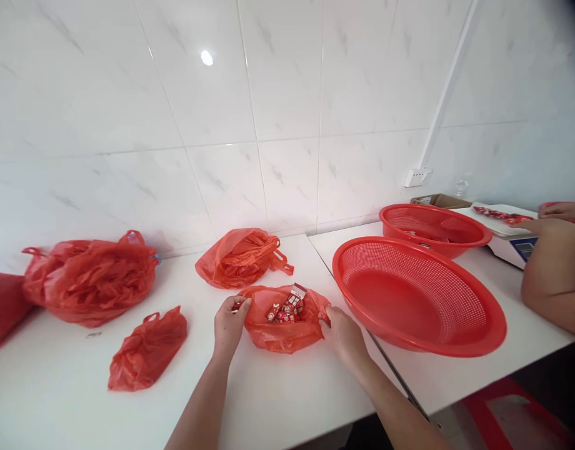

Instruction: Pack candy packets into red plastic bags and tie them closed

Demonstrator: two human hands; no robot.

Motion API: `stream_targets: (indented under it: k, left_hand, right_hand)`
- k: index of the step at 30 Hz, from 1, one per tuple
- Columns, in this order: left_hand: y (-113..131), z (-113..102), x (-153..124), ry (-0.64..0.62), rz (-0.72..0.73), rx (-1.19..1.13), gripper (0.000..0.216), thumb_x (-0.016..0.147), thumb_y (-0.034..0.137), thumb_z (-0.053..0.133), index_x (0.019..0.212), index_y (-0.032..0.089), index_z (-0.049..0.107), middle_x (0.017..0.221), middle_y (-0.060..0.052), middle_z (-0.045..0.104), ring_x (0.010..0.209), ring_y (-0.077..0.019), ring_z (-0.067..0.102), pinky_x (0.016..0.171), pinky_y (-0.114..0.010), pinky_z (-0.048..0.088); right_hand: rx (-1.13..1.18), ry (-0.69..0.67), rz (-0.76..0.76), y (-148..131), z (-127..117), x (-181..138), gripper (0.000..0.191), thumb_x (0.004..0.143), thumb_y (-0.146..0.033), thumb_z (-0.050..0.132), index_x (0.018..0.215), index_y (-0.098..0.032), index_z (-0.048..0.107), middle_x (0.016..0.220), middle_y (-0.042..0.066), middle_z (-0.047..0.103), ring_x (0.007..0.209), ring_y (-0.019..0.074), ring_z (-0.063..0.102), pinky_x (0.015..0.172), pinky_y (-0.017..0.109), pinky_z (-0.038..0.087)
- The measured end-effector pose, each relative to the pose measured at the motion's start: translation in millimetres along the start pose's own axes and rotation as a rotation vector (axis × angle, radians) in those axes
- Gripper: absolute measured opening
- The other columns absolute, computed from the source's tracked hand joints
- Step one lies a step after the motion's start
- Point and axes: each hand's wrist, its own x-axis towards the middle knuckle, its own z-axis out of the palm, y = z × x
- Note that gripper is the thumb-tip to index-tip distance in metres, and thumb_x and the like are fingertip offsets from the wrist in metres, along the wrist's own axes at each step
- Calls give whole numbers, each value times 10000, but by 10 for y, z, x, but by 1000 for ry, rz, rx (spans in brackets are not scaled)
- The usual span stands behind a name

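Thin red plastic bag, rim clamped by left hand and right hand, mouth open between them; small red wrapped packets inside. Risk: uneven pull tearing film, spilling packets.

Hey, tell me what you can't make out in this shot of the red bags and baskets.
All in the head view:
Print on the small packets in the open bag held by the left hand and right hand: too small to read.
big closed bag: contents hidden by its plastic.
red thing at far left: cut off by the frame edge.
scale display: covered by another person's arm.
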Motion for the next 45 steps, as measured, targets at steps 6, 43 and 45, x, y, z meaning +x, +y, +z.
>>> stream_targets:
  k: [6,43,45]
  left_hand:
    - [544,-155,350,117,151,33,246,686,331,588,876,194,662,875,-47,686,762,-185,609,701,-294,469]
    - [1126,-861,-356,114,255,-106,335,730,366,655,1028,217,612,880,-32,615,763,-160,578,718,-305,500]
    - [1115,-883,-396,130,244,-211,433,690,394,691,1076,228,587,855,-28,609,741,-157,577,680,-298,508]
  right_hand:
    - [644,155,-89,-554,-533,531,164,845,-347,471,758,-220,529,664,-23,583,589,144,567,545,242,400]
    - [796,241,-97,-440,-408,23,836,690,-410,718,1407,-274,311,1372,109,445,1251,295,440,982,460,424]
    - [811,188,-49,-451,-437,47,627,749,-435,653,1314,-255,449,1238,105,555,1122,282,545,894,435,485]
